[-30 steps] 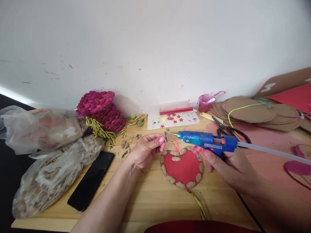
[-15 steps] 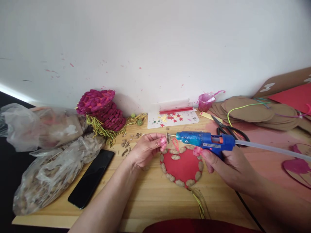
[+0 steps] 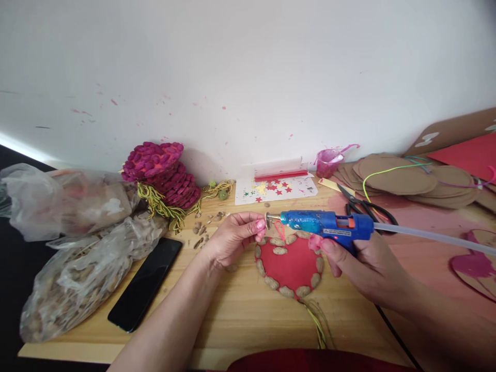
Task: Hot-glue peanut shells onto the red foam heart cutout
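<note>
Between thumb and fingers, my left hand (image 3: 234, 237) pinches a small brown shell piece (image 3: 268, 220) on edge. My right hand (image 3: 364, 263) is wrapped round the handle of a blue glue gun (image 3: 325, 223), whose metal nozzle points left and meets the shell piece. A clear glue stick (image 3: 430, 236) sticks out of the gun's rear. Below the gun lies a red heart (image 3: 290, 266) edged with brown shells, with two more near its top. It has a red loop at the top and yellow-green strings (image 3: 318, 325) at the bottom tip.
Plastic bags (image 3: 85, 279) and a black phone (image 3: 145, 284) lie left. Behind are a stack of magenta shell-covered pieces (image 3: 163, 173), loose shells (image 3: 199, 230), paper with stars (image 3: 277, 191) and a pink cup (image 3: 328, 163). Black scissors (image 3: 364, 206) and cardboard discs (image 3: 399, 178) are right.
The glue gun has shifted very slightly to the left against the shell piece. Both hands keep their hold.
</note>
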`<state>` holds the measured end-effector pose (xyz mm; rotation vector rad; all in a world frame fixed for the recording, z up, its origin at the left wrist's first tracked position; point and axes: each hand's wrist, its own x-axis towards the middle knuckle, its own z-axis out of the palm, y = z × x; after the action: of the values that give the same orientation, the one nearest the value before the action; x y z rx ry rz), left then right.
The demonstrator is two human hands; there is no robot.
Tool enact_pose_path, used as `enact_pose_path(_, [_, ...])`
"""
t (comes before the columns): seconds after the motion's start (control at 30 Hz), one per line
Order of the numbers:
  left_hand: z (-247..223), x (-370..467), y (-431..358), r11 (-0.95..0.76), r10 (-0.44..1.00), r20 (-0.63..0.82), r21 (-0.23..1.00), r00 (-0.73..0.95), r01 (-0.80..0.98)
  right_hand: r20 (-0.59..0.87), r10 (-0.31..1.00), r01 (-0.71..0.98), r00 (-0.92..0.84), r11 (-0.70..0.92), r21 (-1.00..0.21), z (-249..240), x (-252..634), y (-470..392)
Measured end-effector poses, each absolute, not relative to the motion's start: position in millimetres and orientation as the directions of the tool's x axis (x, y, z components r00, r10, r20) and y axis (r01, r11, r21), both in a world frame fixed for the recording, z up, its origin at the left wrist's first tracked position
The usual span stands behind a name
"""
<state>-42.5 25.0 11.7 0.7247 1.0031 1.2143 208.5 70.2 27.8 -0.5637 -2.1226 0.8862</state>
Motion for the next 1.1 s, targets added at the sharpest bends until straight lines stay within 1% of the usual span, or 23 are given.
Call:
enact_pose_path(0.17, [11.5, -42.7, 25.3, 0.23, 0.972, -0.231, 0.884, 0.047, -0.406, 0.471, 0.629, 0.128, -0.618, 0.671, -0.73, 30.7, 207.7, 70.0])
enact_pose_path(0.47, [11.2, -42.1, 24.6, 0.235, 0.97, -0.24, 0.878, 0.042, -0.417, 0.401, 0.67, 0.174, -0.625, 0.62, -0.765, 26.9, 210.2, 68.6])
enact_pose_path(0.67, [10.0, -42.6, 25.2, 0.234, 0.97, -0.238, 0.877, 0.045, -0.419, 0.428, 0.649, 0.15, -0.629, 0.641, -0.752, 28.0, 210.0, 69.8])
enact_pose_path(1.1, [10.1, -42.5, 24.9, 0.233, 0.971, -0.232, 0.885, 0.053, -0.403, 0.47, 0.642, 0.17, -0.606, 0.682, -0.712, 27.0, 210.5, 71.7])
